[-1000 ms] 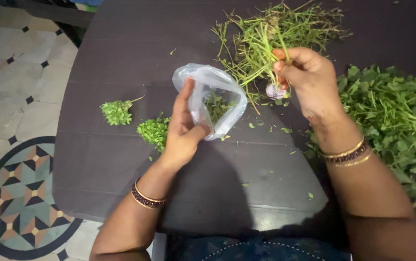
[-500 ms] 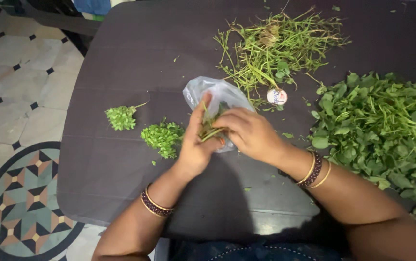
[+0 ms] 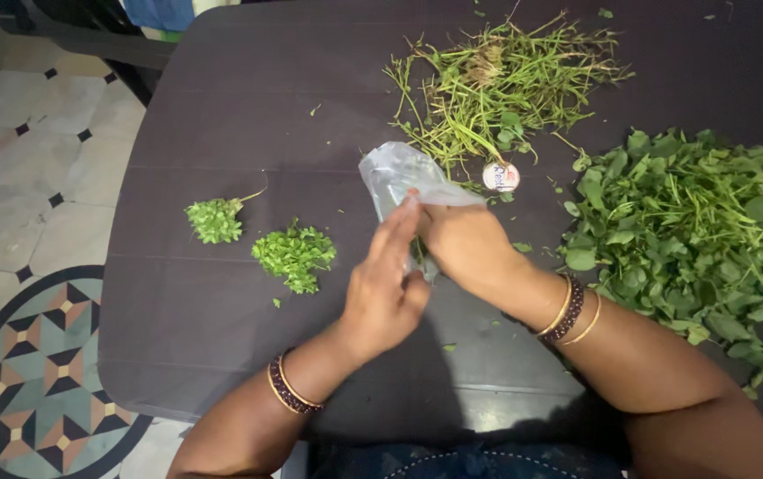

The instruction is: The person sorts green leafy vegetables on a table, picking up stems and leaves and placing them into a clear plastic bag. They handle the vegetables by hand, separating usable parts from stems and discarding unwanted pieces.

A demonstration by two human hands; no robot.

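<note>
- The left hand (image 3: pixel 388 288) lies flat against the near side of a small clear plastic bag (image 3: pixel 399 177), fingers straight and pointing away from the person; whether it grips the bag cannot be told.
- The right hand (image 3: pixel 463 248) is pushed into the bag's mouth, fingers hidden inside, so its grip cannot be told.
- The bag rests on the dark matte worktop (image 3: pixel 222 106) near the middle, with green stems showing between the hands.
- Just beyond the bag lies a tangle of bare green stalks (image 3: pixel 497 75), and a small round white disc (image 3: pixel 500 176) sits at its near edge.
- A heap of broad green leaves (image 3: pixel 692 231) lies to the right.
- Two small clumps of picked green leaves (image 3: pixel 293 255) lie to the left.
</note>
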